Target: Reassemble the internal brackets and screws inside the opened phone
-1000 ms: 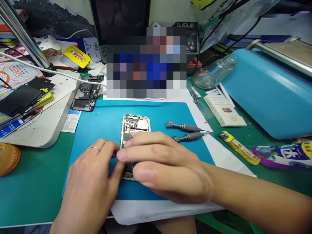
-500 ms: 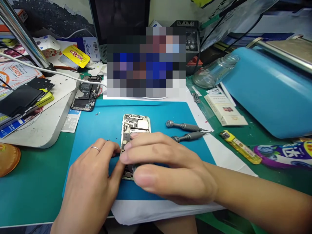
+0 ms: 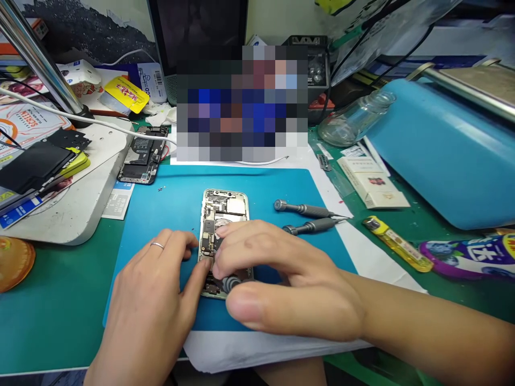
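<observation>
Seemingly, person is working inside open phone [image 3: 233, 206] between hands: right hand [image 3: 298, 279] is gripping ribbed tool [image 3: 230, 283] above it; left hand [image 3: 151, 292] is resting thumb on edge, hold unclear. Steadiness is mattering next.

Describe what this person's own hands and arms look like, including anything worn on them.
The left hand is ungloved, with a slim, silver-coloured ring on one finger. The right hand is also ungloved, and no ring shows on it. The right forearm shows no sleeve, watch or bracelet; the left forearm is mostly out of frame.
</observation>
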Available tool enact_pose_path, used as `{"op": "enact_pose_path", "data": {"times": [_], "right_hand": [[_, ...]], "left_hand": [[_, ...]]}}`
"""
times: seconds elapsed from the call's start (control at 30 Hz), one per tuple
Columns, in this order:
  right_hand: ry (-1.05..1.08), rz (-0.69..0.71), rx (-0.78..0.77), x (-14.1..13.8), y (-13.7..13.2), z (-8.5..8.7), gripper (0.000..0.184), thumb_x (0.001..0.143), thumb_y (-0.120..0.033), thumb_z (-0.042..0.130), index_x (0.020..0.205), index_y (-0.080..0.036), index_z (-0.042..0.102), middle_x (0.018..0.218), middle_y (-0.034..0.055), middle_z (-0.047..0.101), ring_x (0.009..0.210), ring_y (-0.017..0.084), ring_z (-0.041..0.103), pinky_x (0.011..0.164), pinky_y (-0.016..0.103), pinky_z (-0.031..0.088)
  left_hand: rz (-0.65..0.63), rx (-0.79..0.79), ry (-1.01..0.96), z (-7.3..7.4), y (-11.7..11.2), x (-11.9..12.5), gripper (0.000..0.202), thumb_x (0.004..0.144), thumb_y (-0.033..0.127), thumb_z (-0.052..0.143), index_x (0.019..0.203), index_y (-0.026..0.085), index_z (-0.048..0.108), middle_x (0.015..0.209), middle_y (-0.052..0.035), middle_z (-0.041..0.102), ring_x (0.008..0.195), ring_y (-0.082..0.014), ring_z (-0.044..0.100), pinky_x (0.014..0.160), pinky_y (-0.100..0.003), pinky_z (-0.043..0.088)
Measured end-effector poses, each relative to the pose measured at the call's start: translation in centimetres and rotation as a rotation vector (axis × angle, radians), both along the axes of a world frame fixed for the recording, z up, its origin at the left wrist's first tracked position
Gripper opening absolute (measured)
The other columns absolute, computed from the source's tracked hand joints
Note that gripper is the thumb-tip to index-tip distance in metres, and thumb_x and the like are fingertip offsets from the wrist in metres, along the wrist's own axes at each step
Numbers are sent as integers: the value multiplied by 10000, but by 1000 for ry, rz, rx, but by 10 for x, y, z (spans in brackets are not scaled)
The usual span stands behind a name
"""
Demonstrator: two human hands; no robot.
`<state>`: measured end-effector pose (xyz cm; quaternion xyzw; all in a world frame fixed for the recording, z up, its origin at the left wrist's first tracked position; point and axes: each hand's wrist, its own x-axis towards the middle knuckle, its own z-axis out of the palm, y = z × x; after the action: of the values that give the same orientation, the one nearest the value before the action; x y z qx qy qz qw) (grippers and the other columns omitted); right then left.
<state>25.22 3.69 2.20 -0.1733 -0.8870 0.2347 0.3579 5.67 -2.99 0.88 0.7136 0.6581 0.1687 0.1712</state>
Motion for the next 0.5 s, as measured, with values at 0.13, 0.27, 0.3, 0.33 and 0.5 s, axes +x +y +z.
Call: {"op": "enact_pose_path", "data": {"times": [0.13,0.27,0.3,0.33,0.5], "right_hand": [[208,124,215,-4,1,-3,200,1049,-114,477,1073,-144,674,1125,91,776,1178,144,704,1080,271,564],[42,73,31,-5,2,0,277,1082,-289,478,983,-147,693,877,42,774,900,128,743,989,230,599],[27,28,-8,-5,1,0,307,1077,-345,493,939,-156,692,836,35,758,855,121,732,962,211,604],[31,-2,-13,-5,1,0,301,1067,-360,518,920,-161,690,832,34,751,855,118,729,957,204,605],[225,126,204,0,1,-9,131,1019,-98,549,1100,-120,650,1268,144,730,1287,168,649,1125,317,545]], "left_hand": [[-12,-50,34,0,0,0,160,950,226,474,1041,300,583,946,18,679,783,-214,655,621,-314,397],[22,-29,28,0,0,0,194,939,258,479,1107,295,567,915,6,687,783,-228,681,593,-315,417],[30,-19,34,0,0,0,188,944,275,477,1107,289,568,907,2,687,786,-233,687,589,-317,421],[33,-10,39,-1,0,0,186,947,284,476,1108,284,568,907,0,690,787,-236,692,590,-320,427],[-17,-39,89,1,0,0,217,964,229,439,1123,293,572,1049,-3,710,825,-225,688,660,-334,466]]}}
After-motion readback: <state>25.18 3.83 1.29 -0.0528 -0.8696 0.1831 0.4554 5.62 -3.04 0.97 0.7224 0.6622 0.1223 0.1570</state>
